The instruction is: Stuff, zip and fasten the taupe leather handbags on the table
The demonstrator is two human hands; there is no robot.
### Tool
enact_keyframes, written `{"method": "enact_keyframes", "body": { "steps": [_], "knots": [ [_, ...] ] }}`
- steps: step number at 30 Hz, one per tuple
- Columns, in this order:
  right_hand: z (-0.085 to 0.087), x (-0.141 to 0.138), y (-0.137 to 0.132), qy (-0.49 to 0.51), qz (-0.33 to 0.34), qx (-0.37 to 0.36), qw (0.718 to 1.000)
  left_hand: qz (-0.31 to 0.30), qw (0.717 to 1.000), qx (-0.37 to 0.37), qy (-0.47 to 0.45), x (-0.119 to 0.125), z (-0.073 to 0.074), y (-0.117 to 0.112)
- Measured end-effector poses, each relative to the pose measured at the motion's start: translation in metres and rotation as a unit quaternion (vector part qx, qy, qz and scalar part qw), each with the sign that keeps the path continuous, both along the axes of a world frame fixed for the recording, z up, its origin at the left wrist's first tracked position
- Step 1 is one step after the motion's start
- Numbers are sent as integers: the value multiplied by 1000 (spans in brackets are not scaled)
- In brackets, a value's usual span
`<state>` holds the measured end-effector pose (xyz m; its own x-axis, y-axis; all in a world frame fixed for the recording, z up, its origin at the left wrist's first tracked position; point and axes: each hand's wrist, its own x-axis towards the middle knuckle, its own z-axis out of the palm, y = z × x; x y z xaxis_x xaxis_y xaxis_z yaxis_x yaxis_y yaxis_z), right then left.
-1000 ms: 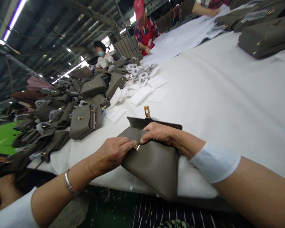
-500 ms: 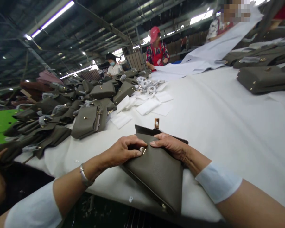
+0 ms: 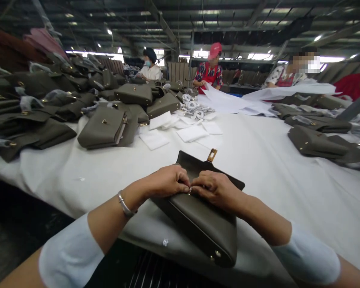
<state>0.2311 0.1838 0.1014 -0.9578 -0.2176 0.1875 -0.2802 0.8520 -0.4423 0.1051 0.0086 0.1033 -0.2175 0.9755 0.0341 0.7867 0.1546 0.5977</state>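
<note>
A dark olive-grey, boxy handbag in leather-look material (image 3: pixel 198 220) lies in front of the wearer, near the edge of the white-covered surface (image 3: pixel 258 160), its flap (image 3: pixel 192 163) folded back on the far side with a rectangular gold metal plate (image 3: pixel 211 155) sticking up. The left hand (image 3: pixel 168 180) and right hand (image 3: pixel 216 188) meet with bent fingers at a small gold metal fitting (image 3: pixel 189 193) on the body; whether either actually grips it is hidden. Working this fitting well probably calls for fingertips rather than nails, light pressure against scuffing, the right palm steadying the body, and the plate kept clear.
</note>
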Motion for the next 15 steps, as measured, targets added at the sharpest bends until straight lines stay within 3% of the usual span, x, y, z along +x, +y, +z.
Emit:
{"method": "enact_keyframes", "body": {
  "steps": [4, 9, 15],
  "knots": [
    [-1, 2, -8, -58, 7, 22, 998, -45, 999, -1, -24, -5, -3, 3],
    [6, -1, -14, -115, 26, 76, 990, -30, 999, -20, -33, -6, -7, 8],
    [12, -5, -24, -135, 51, 260, 955, -33, 998, -43, -27, -6, -7, 11]
  ]
}}
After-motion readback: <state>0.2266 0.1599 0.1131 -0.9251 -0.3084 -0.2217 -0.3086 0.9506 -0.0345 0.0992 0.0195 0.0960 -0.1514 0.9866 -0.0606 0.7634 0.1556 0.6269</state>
